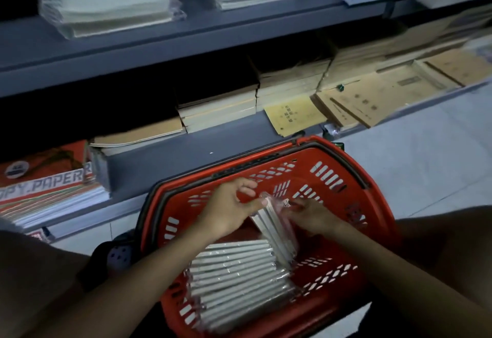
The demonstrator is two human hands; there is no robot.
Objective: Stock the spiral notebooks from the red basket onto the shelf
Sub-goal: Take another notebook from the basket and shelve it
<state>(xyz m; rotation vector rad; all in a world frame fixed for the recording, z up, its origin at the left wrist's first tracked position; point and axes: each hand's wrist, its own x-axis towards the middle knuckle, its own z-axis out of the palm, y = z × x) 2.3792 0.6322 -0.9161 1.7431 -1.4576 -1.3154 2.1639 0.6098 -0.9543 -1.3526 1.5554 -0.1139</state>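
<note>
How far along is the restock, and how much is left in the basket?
Done: two notebook stacks sit on the top shelf. In hand: the left hand and right hand grip a small bundle, tilted and not yet clear of the red basket. Left: a full row of notebooks lies in the basket.

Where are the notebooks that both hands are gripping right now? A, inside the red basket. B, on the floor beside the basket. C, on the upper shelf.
A: both the left hand and right hand hold a tilted bundle of notebooks within the red basket.
</note>
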